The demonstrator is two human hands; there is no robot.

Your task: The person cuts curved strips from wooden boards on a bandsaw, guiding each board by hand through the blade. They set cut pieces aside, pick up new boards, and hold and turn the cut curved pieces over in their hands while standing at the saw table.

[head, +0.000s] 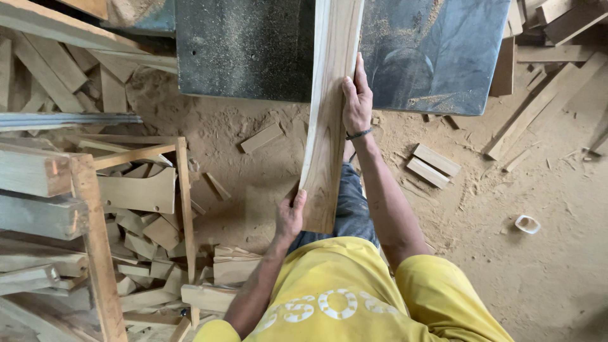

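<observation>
The left hand (290, 215) grips the near end of a long, slightly curved wooden board (329, 114), fingers wrapped round its left edge, while the right hand (356, 101) lies flat and closed along the board's right edge farther up, a dark band at the wrist. Held this way, one hand steadying the tail and the other pressing the side, the board seems to be guided lengthwise onto the dark, sawdust-strewn surface (244, 50) beyond the hands, where its far end already rests. Below the hands shows the person's yellow shirt (342, 297) with pale round lettering across the chest. To the left of the left hand stands a rough wooden frame (95, 234) with a heap of short offcuts (149, 234) inside and beside it. To the right of the right hand, two small flat blocks (432, 166) lie on the sawdust floor (538, 266), and farther right a small white cup (527, 223), with no label I can make out
</observation>
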